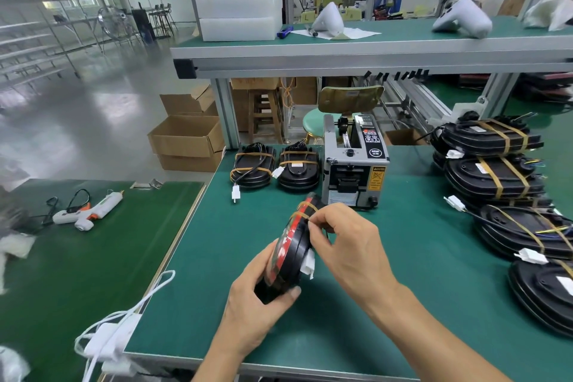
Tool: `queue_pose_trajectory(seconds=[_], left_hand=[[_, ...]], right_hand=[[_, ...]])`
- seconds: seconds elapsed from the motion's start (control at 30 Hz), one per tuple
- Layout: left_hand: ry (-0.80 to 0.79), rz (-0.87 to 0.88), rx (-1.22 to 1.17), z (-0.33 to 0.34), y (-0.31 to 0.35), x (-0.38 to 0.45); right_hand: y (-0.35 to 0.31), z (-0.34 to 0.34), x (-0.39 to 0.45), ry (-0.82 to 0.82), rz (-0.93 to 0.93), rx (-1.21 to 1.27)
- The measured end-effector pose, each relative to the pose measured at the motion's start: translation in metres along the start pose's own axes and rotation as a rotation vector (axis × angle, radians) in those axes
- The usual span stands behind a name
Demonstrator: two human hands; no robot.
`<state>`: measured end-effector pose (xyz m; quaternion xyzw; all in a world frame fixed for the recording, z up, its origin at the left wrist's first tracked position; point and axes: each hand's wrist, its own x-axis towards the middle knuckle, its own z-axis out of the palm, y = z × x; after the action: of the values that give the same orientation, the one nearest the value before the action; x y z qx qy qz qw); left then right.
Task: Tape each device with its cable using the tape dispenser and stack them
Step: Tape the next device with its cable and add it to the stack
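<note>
Device in hand: black oval device (290, 253) with a red strip on its face, held up on edge over the green table (403, 257), just in front of the tape dispenser (355, 164)
Left hand: the left hand (259, 298) cups the lower end of the device, fingers curled under it and thumb across the bottom edge, so a proper grip
Right hand: the right hand (344, 242) sits at the top edge, fingertips pinching a strip of yellowish tape (305, 211) against the device where two bands already cross the rim
Connector: white plug (308, 263) sticks out at the device's right side, just under the right hand
Cable: mostly hidden behind the device, can't really see how it's coiled
Tape dispenser: grey box, upright at the back middle of the table, not touched by either hand
Done ones, back: two taped devices (276, 169) lie flat side by side just left of the dispenser, each with its cable strapped on top
Done ones, right: stacked taped devices (493, 161) along the right edge of the table, white plugs poking out
Side stuff: white glue gun (90, 211) on the darker green mat to the left, well apart from the hands
</note>
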<state>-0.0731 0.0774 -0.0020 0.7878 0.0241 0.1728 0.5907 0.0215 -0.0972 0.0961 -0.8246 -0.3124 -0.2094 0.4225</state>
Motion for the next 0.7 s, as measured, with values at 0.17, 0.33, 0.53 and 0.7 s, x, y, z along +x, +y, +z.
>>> queue_pose_trajectory(seconds=[0.17,0.33,0.53,0.7], left_hand=[[-0.001,-0.01,0.001,0.0,-0.001,-0.001],[-0.001,-0.014,0.008,0.0,0.001,-0.001],[-0.005,-0.023,0.009,0.0,0.003,-0.002],[-0.007,-0.022,0.012,-0.001,0.001,-0.001]], right_hand=[[-0.003,-0.002,0.001,0.003,-0.016,-0.052],[-0.007,-0.003,0.001,-0.005,-0.017,-0.069],[-0.01,-0.005,0.002,-0.026,-0.009,-0.084],[-0.011,-0.005,0.003,-0.044,0.0,-0.096]])
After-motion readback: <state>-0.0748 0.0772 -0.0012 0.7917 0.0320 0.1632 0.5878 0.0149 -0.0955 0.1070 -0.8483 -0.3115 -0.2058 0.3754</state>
